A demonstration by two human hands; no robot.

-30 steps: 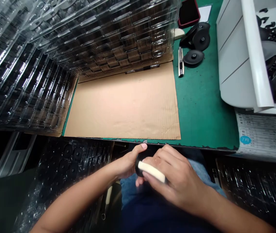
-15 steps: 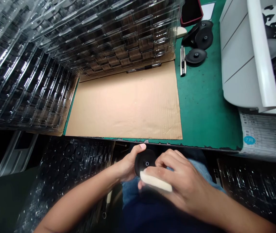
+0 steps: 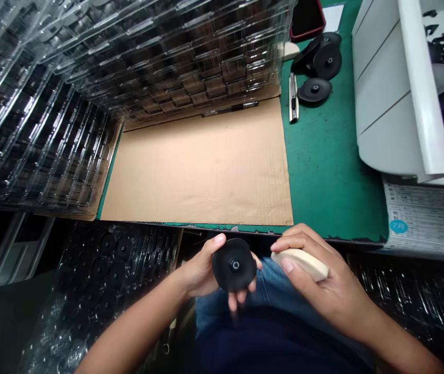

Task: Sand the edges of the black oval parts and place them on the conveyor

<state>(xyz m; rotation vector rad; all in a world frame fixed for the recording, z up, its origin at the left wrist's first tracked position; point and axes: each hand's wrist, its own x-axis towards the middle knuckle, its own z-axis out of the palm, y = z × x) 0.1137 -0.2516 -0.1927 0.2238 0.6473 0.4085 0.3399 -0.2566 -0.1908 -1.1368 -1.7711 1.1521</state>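
Observation:
A round black disc (image 3: 227,280) with a small raised hub at its centre lies in my left hand (image 3: 202,267), thumb at its upper left rim and fingertips showing at its right and lower edges. It is held over my lap, just below the table edge. My right hand (image 3: 323,270) pinches a cream-coloured pad (image 3: 303,262), flat with rounded ends, between thumb and fingers. The pad is to the right of the disc, apart from it. What the pad is made of I cannot tell.
A cardboard sheet (image 3: 202,171) covers part of the green table (image 3: 331,171). Behind it stand stacked clear plastic trays (image 3: 159,57). A utility knife (image 3: 292,98), a pen (image 3: 230,109) and several black discs (image 3: 315,91) lie there. A white bin (image 3: 389,88) with black parts stands right.
My right hand has moved right with the pad, away from the disc, which it partly covered before. The disc's face now shows fully in my left hand.

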